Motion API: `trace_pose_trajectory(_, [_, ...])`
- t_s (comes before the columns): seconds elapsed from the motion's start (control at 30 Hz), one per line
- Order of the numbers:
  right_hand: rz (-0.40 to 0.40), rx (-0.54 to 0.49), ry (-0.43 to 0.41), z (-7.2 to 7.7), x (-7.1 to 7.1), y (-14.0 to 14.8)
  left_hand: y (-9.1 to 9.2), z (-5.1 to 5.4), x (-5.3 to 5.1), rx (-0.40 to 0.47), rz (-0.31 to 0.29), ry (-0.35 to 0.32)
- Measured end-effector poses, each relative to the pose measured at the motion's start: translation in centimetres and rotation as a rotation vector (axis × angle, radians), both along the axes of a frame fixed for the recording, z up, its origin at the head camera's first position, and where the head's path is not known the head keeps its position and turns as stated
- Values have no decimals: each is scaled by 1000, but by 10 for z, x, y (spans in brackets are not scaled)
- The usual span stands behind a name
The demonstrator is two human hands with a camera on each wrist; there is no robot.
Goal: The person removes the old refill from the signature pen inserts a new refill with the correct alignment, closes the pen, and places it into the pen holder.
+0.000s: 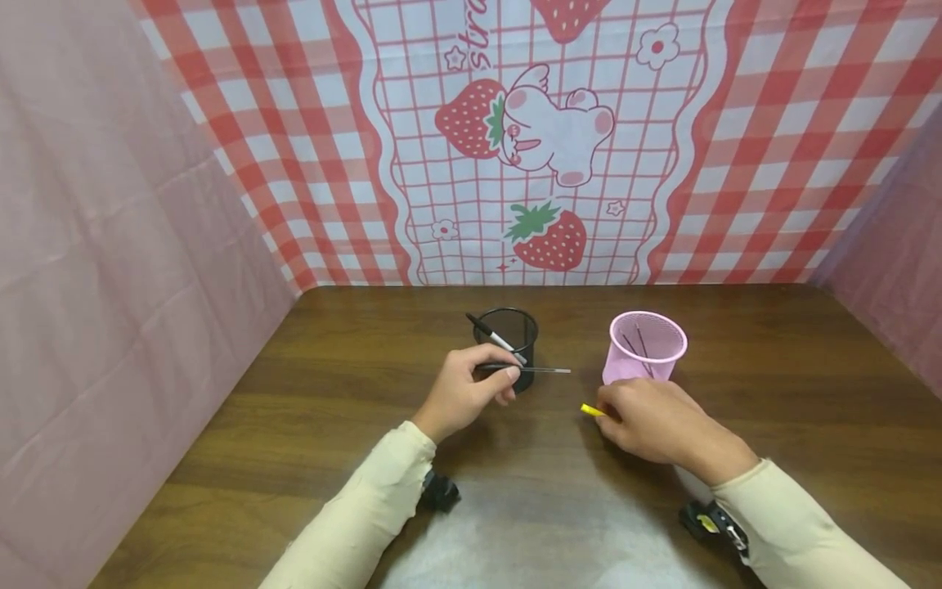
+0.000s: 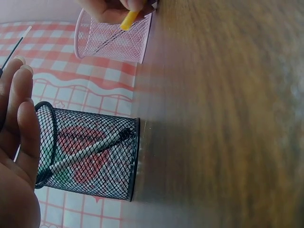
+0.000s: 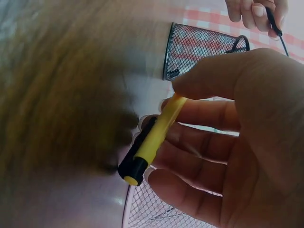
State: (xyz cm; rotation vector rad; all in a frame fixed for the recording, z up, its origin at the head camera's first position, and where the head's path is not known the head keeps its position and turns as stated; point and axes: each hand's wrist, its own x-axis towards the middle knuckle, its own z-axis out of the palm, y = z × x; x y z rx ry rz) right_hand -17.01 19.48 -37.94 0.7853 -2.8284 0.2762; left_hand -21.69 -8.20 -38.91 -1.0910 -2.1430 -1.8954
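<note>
My left hand (image 1: 464,388) pinches a thin black-handled stick (image 1: 546,370) with a narrow shaft and pale tip, held roughly level in front of the black mesh cup (image 1: 527,375). A marker (image 2: 80,156) with a white barrel and dark ends leans inside that cup. In my right hand (image 1: 655,417) is a yellow-and-black pen-shaped tool (image 3: 159,130), gripped between thumb and fingers just in front of the pink mesh cup (image 1: 618,366). Only its yellow end shows in the head view. Thin dark sticks (image 1: 643,339) lean in the pink cup, whose lower front my right hand hides.
Both cups stand on a brown wooden table (image 1: 294,425), side by side with a gap between them. A red-and-white strawberry-print cloth (image 1: 294,147) hangs behind the table, and pink cloth (image 1: 110,245) closes off the sides.
</note>
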Motion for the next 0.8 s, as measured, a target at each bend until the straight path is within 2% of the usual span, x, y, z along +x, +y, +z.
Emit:
trace_pose_trajectory(0.23, [43,12,13,-2,-2,-1,-4,0,3,9,20,1])
trace_pose_trajectory(0.8, [33,42,4,-4,-1,3,1,-1,1,10,8,23])
